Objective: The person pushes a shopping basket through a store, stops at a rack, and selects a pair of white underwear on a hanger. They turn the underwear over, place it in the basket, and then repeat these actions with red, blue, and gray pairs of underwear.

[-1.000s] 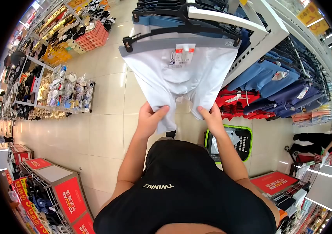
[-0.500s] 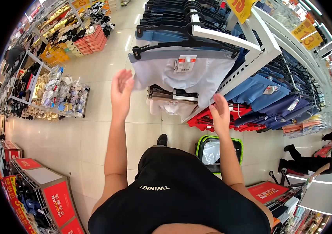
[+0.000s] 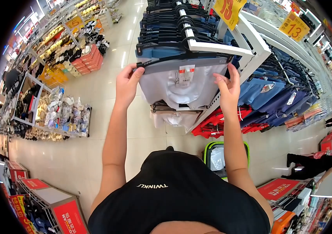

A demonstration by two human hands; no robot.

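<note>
White underpants (image 3: pixel 160 84) with a grey waistband and a paper tag hang from a black hanger (image 3: pixel 166 59) at the front of a rack arm. At the waistband's left corner, my left hand (image 3: pixel 128 86) is closed, thumb and fingers pinching the edge by the hanger clip. My right hand (image 3: pixel 229 87) is at the opposite corner with its thumb and fingers apart; its fingertips are close to the waistband, and contact is hard to make out.
More black hangers crowd the white rack arm (image 3: pixel 220 47) behind. Blue and navy garments (image 3: pixel 261 91) hang on the right, red ones (image 3: pixel 212 124) below. A green-rimmed basket (image 3: pixel 248 154) stands on the floor. Shelves of goods line the left; a person in black (image 3: pixel 310 167) is at far right.
Both hands have moved up to the waistband's corners. My left hand has closed on the left corner. The view has shifted slightly, and the underpants hang a little differently.
</note>
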